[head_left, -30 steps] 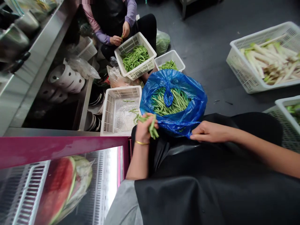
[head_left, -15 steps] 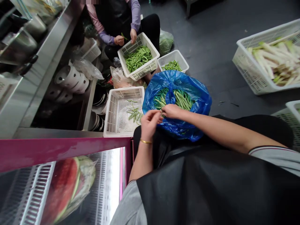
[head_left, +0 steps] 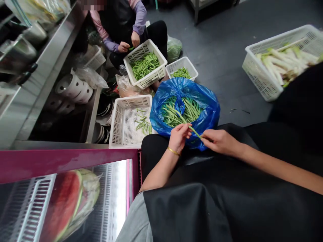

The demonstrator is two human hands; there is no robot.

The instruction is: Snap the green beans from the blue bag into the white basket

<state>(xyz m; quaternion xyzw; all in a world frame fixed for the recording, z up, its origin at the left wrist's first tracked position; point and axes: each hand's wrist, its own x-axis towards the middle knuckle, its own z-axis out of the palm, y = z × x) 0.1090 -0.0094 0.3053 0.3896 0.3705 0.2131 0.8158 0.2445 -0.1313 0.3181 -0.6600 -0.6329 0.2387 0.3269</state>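
Note:
A long green bean (head_left: pixel 194 130) stretches between my two hands, over the near edge of a blue plastic bag (head_left: pixel 210 109). My left hand (head_left: pixel 178 137), with a gold bangle at the wrist, is closed around its upper left part. The fingers of my right hand (head_left: pixel 219 141) pinch its lower right end. Inside the opened bag lies a heap of whole green beans (head_left: pixel 193 109). Left of the bag stands a white basket (head_left: pixel 121 126) with several short bean pieces (head_left: pixel 142 125) at its right side.
Across from me a person holds a green pod over a white basket (head_left: pixel 148 80) of green pods. A smaller white basket (head_left: pixel 194 69) sits beside it. At right is a crate (head_left: pixel 262 80) of pale stalks; at left, a steel counter (head_left: pixel 50 57) and a cooler with cut watermelon (head_left: pixel 63 201).
My right hand has drawn back toward me and right, and my left hand has moved right. A long bean now shows between them. The view has shifted slightly.

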